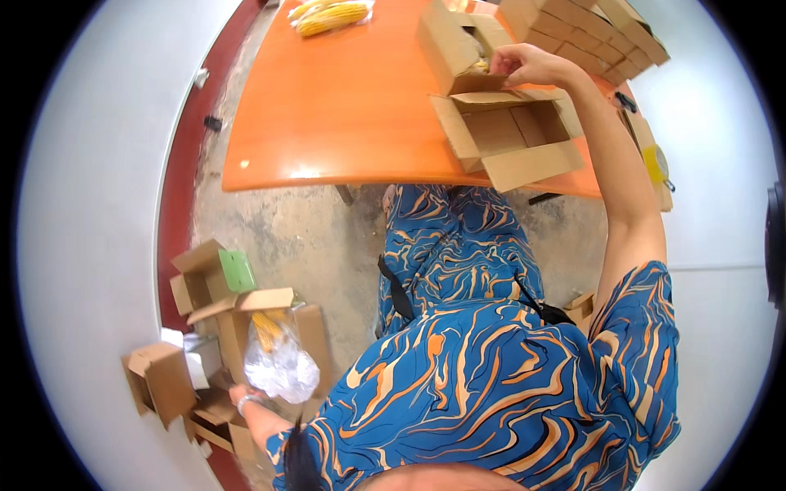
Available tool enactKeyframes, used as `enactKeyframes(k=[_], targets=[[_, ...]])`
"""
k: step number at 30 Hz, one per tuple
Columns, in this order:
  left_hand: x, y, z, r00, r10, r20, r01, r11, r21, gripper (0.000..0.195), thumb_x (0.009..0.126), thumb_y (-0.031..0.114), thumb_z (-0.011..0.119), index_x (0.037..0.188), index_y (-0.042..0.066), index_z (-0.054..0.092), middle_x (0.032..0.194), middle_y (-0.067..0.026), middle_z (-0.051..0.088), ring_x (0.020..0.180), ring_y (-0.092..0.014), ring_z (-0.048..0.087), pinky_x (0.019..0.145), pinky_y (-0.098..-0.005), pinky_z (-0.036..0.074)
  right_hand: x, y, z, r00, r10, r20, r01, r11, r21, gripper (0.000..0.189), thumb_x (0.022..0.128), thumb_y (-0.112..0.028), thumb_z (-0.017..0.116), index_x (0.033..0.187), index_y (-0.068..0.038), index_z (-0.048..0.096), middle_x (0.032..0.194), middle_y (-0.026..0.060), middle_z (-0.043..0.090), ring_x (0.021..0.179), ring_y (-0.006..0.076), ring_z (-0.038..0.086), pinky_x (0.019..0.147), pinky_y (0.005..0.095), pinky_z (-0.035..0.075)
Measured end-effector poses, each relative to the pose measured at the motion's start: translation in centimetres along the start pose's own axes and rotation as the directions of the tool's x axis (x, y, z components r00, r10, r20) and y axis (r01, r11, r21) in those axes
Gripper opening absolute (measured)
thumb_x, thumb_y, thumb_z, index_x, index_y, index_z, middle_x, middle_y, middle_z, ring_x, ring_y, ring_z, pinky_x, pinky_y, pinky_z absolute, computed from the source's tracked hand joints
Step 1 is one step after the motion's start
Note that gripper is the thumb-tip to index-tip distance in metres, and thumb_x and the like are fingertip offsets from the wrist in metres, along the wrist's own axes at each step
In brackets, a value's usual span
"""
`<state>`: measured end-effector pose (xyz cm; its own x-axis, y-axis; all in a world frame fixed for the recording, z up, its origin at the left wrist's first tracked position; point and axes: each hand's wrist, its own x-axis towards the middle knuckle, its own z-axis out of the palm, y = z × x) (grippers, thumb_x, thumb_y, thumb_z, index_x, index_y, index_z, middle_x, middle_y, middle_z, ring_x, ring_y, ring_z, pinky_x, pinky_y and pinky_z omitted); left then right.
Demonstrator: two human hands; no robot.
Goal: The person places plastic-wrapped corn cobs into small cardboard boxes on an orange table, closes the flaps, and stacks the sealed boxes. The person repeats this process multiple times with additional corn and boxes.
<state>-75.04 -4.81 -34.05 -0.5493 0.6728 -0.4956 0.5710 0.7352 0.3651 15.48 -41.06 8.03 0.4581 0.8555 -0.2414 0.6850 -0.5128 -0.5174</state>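
Note:
My right hand [525, 64] is at the near edge of a cardboard box [439, 55] on the orange table. Its fingers are curled beside the box's near flap, and a little yellow corn [482, 64] shows inside. Whether the fingers grip anything is unclear. An open cardboard box [497, 132] with its flaps spread stands just below that wrist. Down at the lower left, my left hand [244, 394] is against the side of another open carton [233, 347]. Corn cobs in clear plastic bags [282, 362] bulge out of this carton. The left fingertips are hidden.
Bagged corn cobs [331, 18] lie at the table's [331, 123] far left. Stacked cartons [571, 34] stand at its far right, near a yellow tape roll [656, 164]. More open cardboard boxes [163, 380] and a green box [237, 270] crowd the lower left by the wall.

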Motion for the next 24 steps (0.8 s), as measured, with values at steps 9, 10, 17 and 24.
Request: enactKeyframes(k=[9, 10, 17, 24], targets=[[-5.7, 2.9, -3.0, 0.886, 0.392, -0.247, -0.312, 0.899, 0.307, 0.036, 0.079, 0.007, 0.060, 0.111, 0.007, 0.077, 0.103, -0.0161, 0.077, 0.097, -0.036, 0.073, 0.087, -0.0453, 0.056, 0.1, -3.6, -1.8, 0.966, 0.250, 0.071, -0.244, 0.966, -0.085, 0.028, 0.093, -0.028, 0.071, 0.103, -0.002, 0.072, 0.091, 0.0051, 0.070, 0.091, 0.0118, 0.065, 0.078, 0.0311, 0.053], [-6.3, 3.7, -2.8, 0.823, 0.463, -0.329, -0.390, 0.882, 0.265, 0.036, 0.079, 0.003, 0.059, 0.111, 0.004, 0.076, 0.109, -0.0181, 0.076, 0.102, -0.036, 0.072, 0.093, -0.0426, 0.055, 0.6, -3.3, -1.6, 0.969, 0.246, -0.001, -0.246, 0.965, -0.087, 0.031, 0.094, -0.031, 0.069, 0.109, -0.003, 0.073, 0.091, 0.0094, 0.073, 0.086, 0.0185, 0.068, 0.075, 0.0360, 0.054], [-14.2, 20.2, -0.9, 0.345, 0.832, -0.434, -0.938, 0.324, -0.123, 0.025, 0.102, 0.008, 0.054, 0.120, -0.002, 0.069, 0.122, -0.0196, 0.069, 0.107, -0.032, 0.067, 0.097, -0.0403, 0.053, 2.4, -4.9, 2.9, 0.954, -0.026, -0.298, -0.093, 0.920, -0.381, 0.046, 0.099, -0.034, 0.062, 0.139, -0.013, 0.060, 0.111, 0.0154, 0.072, 0.106, 0.0322, 0.068, 0.087, 0.0426, 0.054], [-42.2, 35.2, -0.7, 0.132, 0.991, 0.016, -0.612, 0.094, -0.786, 0.028, 0.107, 0.016, 0.051, 0.128, 0.006, 0.066, 0.109, -0.0006, 0.065, 0.095, -0.008, 0.062, 0.071, -0.0213, 0.050, 2.8, -8.8, 4.8, 0.990, -0.083, -0.111, 0.011, 0.846, -0.533, 0.040, 0.104, -0.024, 0.046, 0.142, -0.026, 0.061, 0.125, 0.0162, 0.064, 0.119, 0.0358, 0.061, 0.099, 0.0445, 0.051]])
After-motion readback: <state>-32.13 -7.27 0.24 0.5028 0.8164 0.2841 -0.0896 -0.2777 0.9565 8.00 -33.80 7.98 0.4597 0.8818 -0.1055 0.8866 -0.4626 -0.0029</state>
